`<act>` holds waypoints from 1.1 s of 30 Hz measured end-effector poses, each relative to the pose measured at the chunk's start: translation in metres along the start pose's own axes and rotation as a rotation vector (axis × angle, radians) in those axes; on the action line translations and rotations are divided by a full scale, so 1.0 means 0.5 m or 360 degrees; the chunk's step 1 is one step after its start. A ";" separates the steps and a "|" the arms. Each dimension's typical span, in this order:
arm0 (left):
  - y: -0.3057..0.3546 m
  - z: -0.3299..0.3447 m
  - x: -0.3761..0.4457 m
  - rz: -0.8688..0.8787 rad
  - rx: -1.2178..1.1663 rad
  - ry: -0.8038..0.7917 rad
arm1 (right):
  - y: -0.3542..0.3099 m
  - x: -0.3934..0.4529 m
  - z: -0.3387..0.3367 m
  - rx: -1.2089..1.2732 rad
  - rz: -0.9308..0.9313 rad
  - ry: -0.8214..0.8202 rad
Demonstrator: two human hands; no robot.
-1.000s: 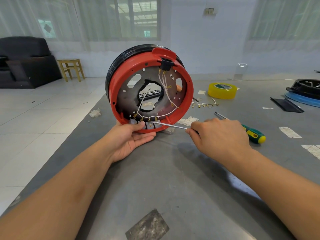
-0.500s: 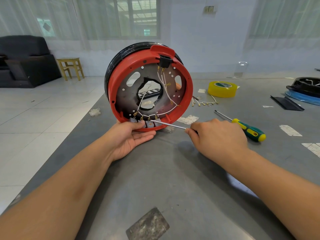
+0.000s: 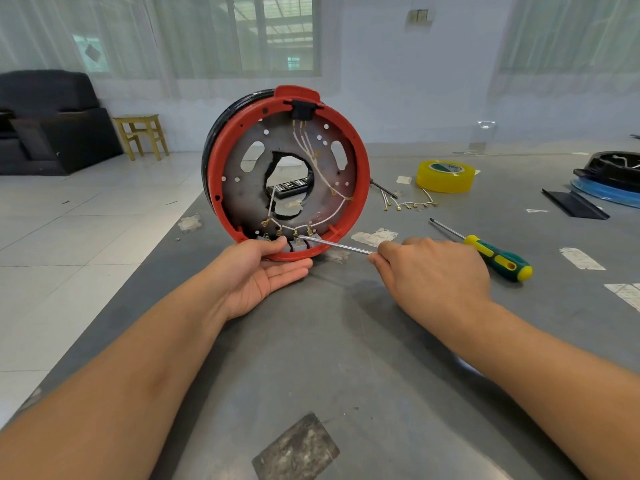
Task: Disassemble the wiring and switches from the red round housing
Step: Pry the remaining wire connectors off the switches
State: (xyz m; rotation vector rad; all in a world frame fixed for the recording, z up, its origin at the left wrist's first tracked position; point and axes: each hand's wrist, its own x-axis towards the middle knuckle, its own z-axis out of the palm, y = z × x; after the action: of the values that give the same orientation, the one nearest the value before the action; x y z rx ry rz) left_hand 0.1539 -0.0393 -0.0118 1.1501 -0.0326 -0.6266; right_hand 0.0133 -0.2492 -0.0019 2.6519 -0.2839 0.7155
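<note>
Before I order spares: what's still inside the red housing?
Inside the red housing: white wires with brass terminals, a black switch at top, grey switches at the bottom. The left hand covers part of these.

Yellow tape roll [image 3: 445,176] sitting toward the table's [image 3: 346,341] far edge. Green-and-yellow screwdriver [image 3: 491,255] lying toward the right edge, tip pointing far-left. Loose wire bundle [image 3: 408,202] lying near the tape. Black strip [image 3: 573,208] and blue-rimmed black part [image 3: 609,181] resting at the far right edge. Wooden stool [image 3: 140,135] and dark sofa [image 3: 48,123] standing on the floor, far left.
</note>
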 end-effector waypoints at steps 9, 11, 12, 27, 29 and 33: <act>0.000 -0.003 0.000 -0.0007 -0.0066 -0.0006 | -0.006 0.001 -0.013 -0.0022 0.0005 -0.0064; 0.000 -0.001 -0.002 0.0005 -0.0051 -0.0006 | -0.004 0.002 -0.022 -0.0002 0.0043 -0.0110; -0.001 0.000 -0.002 0.0014 -0.0038 -0.0006 | -0.003 0.002 -0.027 0.0003 0.0062 -0.0133; -0.004 0.003 -0.004 0.0046 0.0022 -0.0015 | -0.020 -0.001 -0.061 -0.0004 0.0087 -0.0380; -0.004 0.003 -0.003 0.0048 0.0025 -0.0014 | -0.020 -0.002 -0.058 0.0014 0.0091 -0.0407; -0.003 0.000 -0.002 0.0044 0.0012 -0.0017 | -0.022 -0.002 -0.053 0.0032 0.0093 -0.0452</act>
State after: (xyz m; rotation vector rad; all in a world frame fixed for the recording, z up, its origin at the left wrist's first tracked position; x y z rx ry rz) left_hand 0.1522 -0.0391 -0.0129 1.1518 -0.0599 -0.6088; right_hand 0.0036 -0.2284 0.0156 2.7723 -0.4343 0.3577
